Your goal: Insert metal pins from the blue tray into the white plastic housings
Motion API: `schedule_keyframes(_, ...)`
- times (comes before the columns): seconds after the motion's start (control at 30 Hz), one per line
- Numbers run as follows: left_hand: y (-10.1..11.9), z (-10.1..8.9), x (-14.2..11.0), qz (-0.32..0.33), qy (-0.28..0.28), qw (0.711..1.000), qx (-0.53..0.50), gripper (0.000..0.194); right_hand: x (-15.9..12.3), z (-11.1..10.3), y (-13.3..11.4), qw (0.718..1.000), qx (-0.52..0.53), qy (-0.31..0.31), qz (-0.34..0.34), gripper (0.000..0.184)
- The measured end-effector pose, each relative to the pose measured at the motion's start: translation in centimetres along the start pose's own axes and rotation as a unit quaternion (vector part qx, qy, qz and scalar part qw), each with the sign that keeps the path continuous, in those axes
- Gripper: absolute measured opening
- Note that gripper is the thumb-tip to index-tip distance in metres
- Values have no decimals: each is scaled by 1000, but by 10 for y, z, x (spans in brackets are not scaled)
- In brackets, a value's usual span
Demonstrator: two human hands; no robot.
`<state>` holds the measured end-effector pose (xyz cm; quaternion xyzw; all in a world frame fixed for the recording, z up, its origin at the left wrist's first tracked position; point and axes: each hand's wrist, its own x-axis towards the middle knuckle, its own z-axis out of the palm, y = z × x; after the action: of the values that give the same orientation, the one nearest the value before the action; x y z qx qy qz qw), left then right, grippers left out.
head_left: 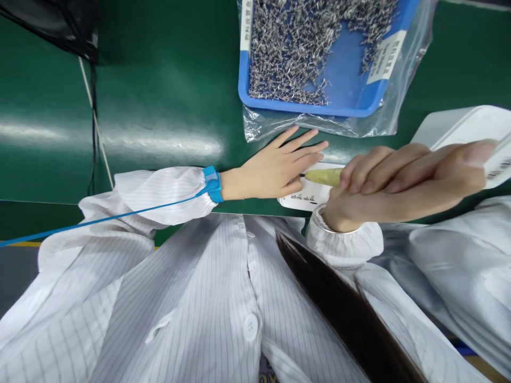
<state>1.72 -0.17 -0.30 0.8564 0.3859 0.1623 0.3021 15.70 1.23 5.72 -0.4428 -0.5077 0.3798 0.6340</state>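
My left hand (275,165) lies flat with its fingers stretched out, partly on a small white plastic device (304,198) at the table's near edge. The hand covers the device's left part. My right hand (383,175) is wrapped round a yellow-green screwdriver (324,176) with a tapered nose and a thin dark tip. That tip points left, close to the thumb side of my left hand, over the device. Whether it touches the device cannot be made out. The rest of the screwdriver is hidden in my fist.
Beyond my hands, a blue tray (307,108) of many small metal pieces stands on a clear plastic bag (259,125). White casings (451,125) stand at the right. A blue wrist-strap cord (120,215) runs left from my cuff. A black object (56,24) and cables (92,111) lie at far left.
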Motion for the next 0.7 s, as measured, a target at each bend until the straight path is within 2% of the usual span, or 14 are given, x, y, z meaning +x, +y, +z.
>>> schedule_keyframes(0.1, 0, 0, 0, 2, 0, 1000, 2, 56, -2, 4, -3, 998, 17, 44, 28, 56)
schedule_keyframes(0.23, 0, 0, -1, 2, 2, 1000, 4, 55, -4, 11, -7, 997, 22, 80, 6, 55)
schedule_keyframes(0.33, 1, -1, -1, 2, 0, 1000, 13, 55, -5, 13, -6, 998, 36, 59, -6, 54)
schedule_keyframes(0.47, 1, -1, 0, -1, 0, 1000, 17, 56, -4, 12, -2, 995, 64, 49, -56, 52)
schedule_keyframes(0.53, 1, 0, 1, -3, -1, 1000, 10, 57, -3, 12, 1, 996, 45, 44, -63, 52)
schedule_keyframes(0.63, -1, 2, 1, -4, 3, 1000, -2, 58, -3, 15, 2, 998, -16, 4, -56, 54)
schedule_keyframes(0.7, -1, 3, 0, -4, 8, 1000, -2, 59, -5, 19, 1, 996, -28, 20, -79, 54)
